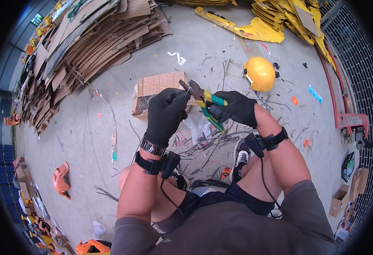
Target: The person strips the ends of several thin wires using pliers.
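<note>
In my black-gloved right hand [232, 106] are combination pliers [212, 98] with green and yellow handles. Their handles are spread and the dark jaws are parted, pointing up and left. My left hand [168, 111], gloved in black too, pinches a thin wire [189, 90] between thumb and forefinger, right at the jaws; most of the wire is hidden by the glove. Beyond my left hand lies an open cardboard box [161, 83] with tangled wire inside. Cut pieces of dark cable [202, 145] litter the floor between my feet, beside a clear plastic bag [196, 126].
A tall stack of flattened cardboard [100, 41] rises at the far left. Yellow plastic panels [247, 30] lie at the back right, near a yellow helmet-like shell [260, 74]. An orange plastic part [61, 180] rests at left. A red metal frame [350, 120] stands by the right wall.
</note>
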Demonstrator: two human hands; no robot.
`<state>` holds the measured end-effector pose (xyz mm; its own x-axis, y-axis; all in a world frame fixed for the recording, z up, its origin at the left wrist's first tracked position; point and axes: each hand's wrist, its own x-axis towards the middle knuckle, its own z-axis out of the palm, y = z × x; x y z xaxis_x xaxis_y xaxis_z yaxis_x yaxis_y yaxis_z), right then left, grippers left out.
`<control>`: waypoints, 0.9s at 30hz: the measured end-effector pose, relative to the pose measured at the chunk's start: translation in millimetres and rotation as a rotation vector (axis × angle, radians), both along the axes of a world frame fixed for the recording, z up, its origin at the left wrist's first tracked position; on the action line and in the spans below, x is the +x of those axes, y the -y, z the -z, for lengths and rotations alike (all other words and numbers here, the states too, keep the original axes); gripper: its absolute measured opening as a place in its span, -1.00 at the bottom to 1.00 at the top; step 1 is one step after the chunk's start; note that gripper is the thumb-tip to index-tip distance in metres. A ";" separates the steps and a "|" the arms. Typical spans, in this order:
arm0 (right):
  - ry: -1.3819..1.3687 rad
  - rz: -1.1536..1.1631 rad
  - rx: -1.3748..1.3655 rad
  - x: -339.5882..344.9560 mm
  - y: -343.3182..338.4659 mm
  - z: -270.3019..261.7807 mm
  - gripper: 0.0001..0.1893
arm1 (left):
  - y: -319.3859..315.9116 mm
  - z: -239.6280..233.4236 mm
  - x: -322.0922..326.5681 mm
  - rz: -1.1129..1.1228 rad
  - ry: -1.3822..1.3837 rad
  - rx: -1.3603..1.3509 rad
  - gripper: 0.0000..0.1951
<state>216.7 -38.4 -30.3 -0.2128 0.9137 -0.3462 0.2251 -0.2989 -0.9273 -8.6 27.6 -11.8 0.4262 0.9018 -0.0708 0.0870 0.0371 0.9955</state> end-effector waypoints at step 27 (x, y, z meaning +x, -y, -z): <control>0.176 -0.042 0.150 -10.6 2.0 2.7 -0.58 | 1.3 8.0 -0.5 -0.034 0.049 -0.006 -0.83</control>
